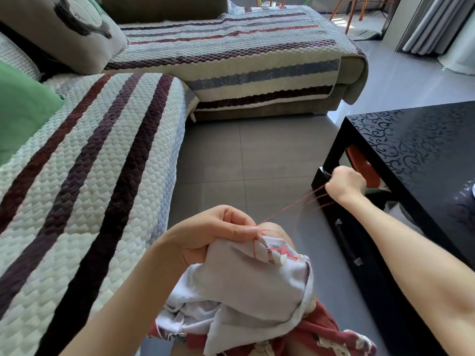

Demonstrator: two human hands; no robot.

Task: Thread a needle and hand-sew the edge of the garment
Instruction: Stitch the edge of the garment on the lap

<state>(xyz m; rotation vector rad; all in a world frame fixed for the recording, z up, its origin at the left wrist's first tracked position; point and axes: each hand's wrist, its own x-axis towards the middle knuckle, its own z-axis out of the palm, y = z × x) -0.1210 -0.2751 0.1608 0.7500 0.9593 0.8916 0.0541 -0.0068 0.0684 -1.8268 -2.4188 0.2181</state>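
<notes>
left hand [205, 235] pinches garment [257, 286] edge to anchor stitch; right hand [344, 183] fisted on red thread [290, 207], drawing it taut

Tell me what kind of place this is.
Most likely a home living room: a corner sofa under a striped quilted cover with cushions, a glossy black coffee table on a tiled floor, and long curtains at the far right.
</notes>
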